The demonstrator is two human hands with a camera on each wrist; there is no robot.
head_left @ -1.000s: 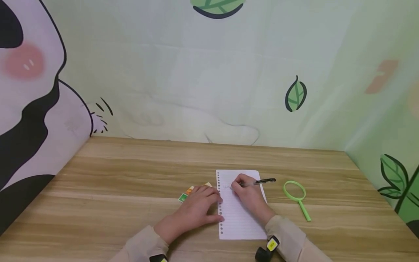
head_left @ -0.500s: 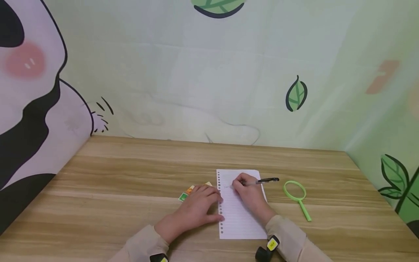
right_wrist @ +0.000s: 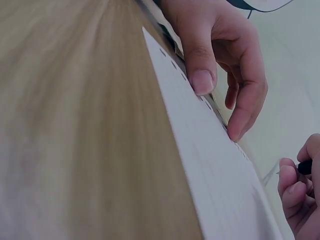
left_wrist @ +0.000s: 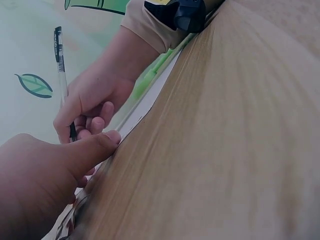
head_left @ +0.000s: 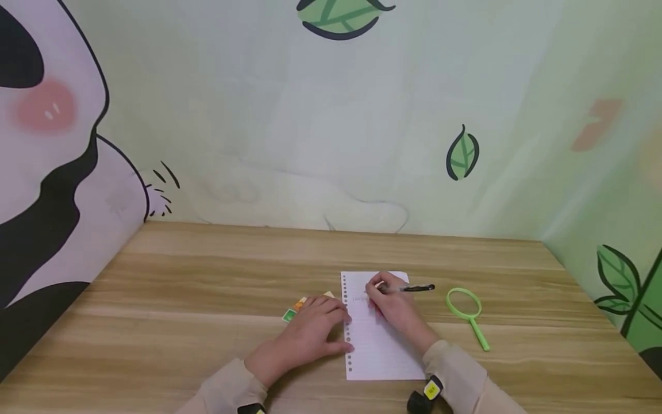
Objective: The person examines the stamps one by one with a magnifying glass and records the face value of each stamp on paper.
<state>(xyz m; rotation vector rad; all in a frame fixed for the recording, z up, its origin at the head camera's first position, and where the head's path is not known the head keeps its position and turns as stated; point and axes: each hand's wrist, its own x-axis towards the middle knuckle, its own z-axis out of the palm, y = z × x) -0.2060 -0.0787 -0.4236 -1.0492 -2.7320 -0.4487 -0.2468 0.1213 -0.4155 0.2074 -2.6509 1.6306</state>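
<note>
A lined sheet of loose-leaf paper with punched holes along its left side lies on the wooden table. My right hand pinches a gel pen, clear-barrelled with a black cap on its back end, over the upper part of the sheet. Faint handwriting shows just left of those fingers. With its thumb and fingertips, my left hand rests on the sheet's holed edge; in the right wrist view the thumb lies flat beside the holes. Small colourful cards are partly hidden behind the left hand.
A green magnifying glass lies on the table to the right of the paper. A wall covering with a panda and leaves printed on it rises behind the table and at both sides.
The handwriting extends a little further right. The right hand and pen shift only slightly, and the pen's back end swings right, then back. The left hand stays in place; the head view tilts slightly.
</note>
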